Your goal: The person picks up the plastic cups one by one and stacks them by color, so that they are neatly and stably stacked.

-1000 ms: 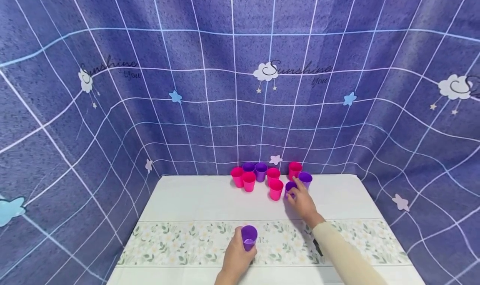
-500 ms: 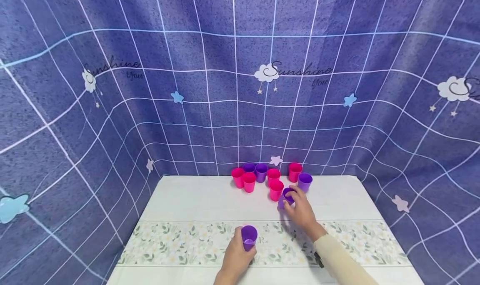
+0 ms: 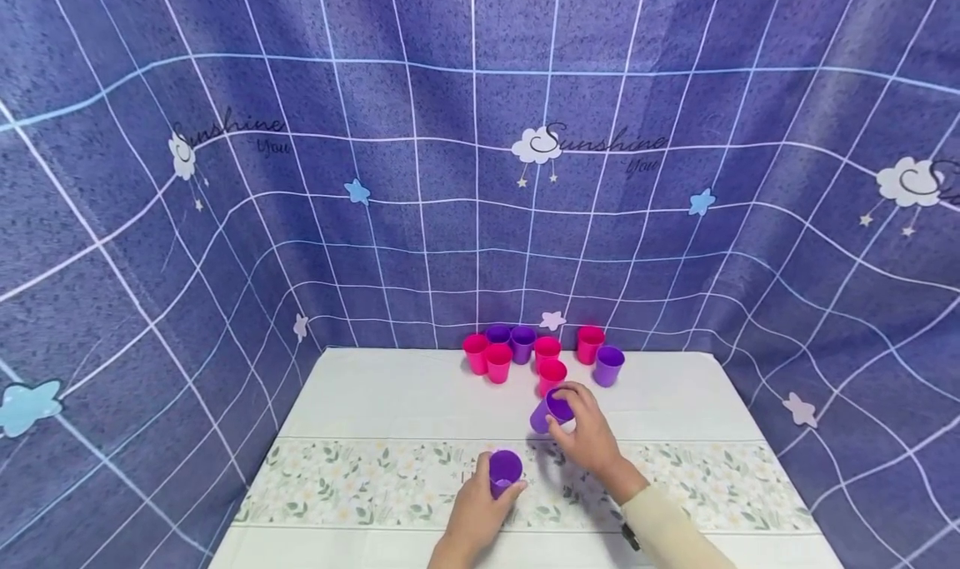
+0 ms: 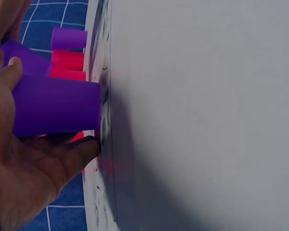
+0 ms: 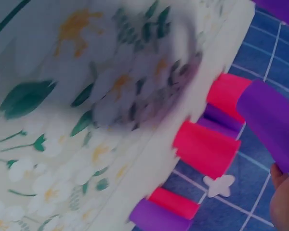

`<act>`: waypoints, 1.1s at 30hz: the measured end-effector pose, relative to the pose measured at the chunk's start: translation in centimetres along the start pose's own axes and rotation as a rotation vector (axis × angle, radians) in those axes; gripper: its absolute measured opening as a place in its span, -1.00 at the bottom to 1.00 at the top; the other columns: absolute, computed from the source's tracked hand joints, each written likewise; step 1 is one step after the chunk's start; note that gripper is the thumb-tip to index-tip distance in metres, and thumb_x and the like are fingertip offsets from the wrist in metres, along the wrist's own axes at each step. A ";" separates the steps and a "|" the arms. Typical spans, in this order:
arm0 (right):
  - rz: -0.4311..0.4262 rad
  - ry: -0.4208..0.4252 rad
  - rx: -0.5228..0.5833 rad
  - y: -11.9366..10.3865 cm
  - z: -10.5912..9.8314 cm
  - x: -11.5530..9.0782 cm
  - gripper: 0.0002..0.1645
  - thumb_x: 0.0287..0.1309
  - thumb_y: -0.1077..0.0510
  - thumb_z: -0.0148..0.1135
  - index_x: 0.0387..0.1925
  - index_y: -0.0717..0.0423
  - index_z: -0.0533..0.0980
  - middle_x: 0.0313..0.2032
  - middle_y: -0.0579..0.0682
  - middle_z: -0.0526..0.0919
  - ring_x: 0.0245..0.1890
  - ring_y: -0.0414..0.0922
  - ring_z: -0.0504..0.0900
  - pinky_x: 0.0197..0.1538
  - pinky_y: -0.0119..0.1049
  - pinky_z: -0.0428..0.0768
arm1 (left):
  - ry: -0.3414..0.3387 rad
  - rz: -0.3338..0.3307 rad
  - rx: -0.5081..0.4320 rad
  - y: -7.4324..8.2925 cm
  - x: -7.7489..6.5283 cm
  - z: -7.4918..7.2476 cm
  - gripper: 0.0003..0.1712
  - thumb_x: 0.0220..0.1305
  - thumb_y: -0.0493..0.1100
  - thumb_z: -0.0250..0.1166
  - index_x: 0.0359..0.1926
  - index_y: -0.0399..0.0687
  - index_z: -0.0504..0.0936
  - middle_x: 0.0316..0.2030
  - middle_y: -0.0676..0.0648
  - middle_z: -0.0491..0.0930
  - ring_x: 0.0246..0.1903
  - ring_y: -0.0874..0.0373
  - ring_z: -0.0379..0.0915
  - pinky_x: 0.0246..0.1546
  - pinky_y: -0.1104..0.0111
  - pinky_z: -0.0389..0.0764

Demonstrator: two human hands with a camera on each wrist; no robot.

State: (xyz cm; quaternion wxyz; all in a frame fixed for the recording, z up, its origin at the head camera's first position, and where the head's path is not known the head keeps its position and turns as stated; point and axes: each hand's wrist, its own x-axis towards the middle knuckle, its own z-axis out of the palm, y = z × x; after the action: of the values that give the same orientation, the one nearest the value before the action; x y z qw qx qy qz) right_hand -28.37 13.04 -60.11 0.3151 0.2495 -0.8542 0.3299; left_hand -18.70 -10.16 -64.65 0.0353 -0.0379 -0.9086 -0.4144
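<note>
My left hand (image 3: 477,511) grips a purple cup (image 3: 506,469) at the front middle of the table, thumb on one side and fingers on the other. In the left wrist view that cup (image 4: 58,105) stands close to the table top. My right hand (image 3: 588,437) pinches a second purple cup (image 3: 547,412) by its rim, tilted, farther back and slightly to the right. The right wrist view shows this cup (image 5: 272,125) held off the table, with only part of the hand (image 5: 285,199) visible. A pink cup (image 3: 552,376) stands just behind it.
At the back edge, several pink and purple cups stand upright, among them a pink cup (image 3: 498,364) on the left and a purple cup (image 3: 608,366) on the right. A blue gridded curtain (image 3: 420,244) encloses the white table (image 3: 360,402) on three sides.
My right hand has taken hold of the purple cup among the back cups and brought it forward and left, tilting it. The left hand with its cup has shifted slightly right.
</note>
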 end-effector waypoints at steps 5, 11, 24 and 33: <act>-0.025 0.014 0.053 -2.1 -0.2 0.2 -0.47 -0.03 0.18 0.53 0.03 0.15 0.59 0.09 0.13 0.65 0.14 0.03 0.64 0.24 -0.09 0.64 | 0.025 -0.004 0.012 -0.1 -0.1 0.2 -0.01 0.29 0.43 0.35 0.48 -0.10 0.33 0.02 -0.30 0.76 0.01 -0.18 0.76 0.07 -0.11 0.74; 0.005 -0.032 0.090 -4.5 -0.6 0.3 -0.46 0.00 0.16 0.48 0.08 0.07 0.57 0.10 0.01 0.62 0.10 -0.07 0.63 0.17 -0.10 0.72 | 0.013 0.011 0.000 -0.1 -0.1 0.2 -0.08 0.33 0.31 0.39 0.47 -0.10 0.32 0.06 -0.27 0.76 0.05 -0.16 0.75 0.11 -0.10 0.73; -0.068 -0.120 0.158 -7.5 0.5 -0.5 -0.46 0.04 0.07 0.46 0.10 0.02 0.57 0.12 -0.04 0.60 0.15 -0.11 0.62 0.19 -0.13 0.76 | 0.030 0.034 -0.012 -0.1 -0.4 0.0 -0.28 0.34 0.38 0.34 0.30 0.11 0.41 0.01 -0.13 0.79 0.01 -0.06 0.77 0.10 -0.04 0.73; -0.175 -0.110 0.178 -7.7 2.0 -1.6 -0.44 -0.03 0.09 0.53 0.06 0.07 0.59 0.06 -0.01 0.61 0.08 -0.11 0.60 0.10 -0.22 0.76 | -0.011 0.018 -0.029 0.1 -0.4 -0.2 -0.35 0.39 0.03 0.39 0.38 0.05 0.36 0.22 -0.25 0.70 0.24 -0.16 0.67 0.33 -0.11 0.61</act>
State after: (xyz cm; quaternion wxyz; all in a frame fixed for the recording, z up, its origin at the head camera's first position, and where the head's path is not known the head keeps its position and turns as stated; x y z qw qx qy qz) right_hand -23.18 6.86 -59.31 0.2721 0.3678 -0.8125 0.3614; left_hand -18.31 -10.20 -64.47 0.0334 -0.0488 -0.9024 -0.4268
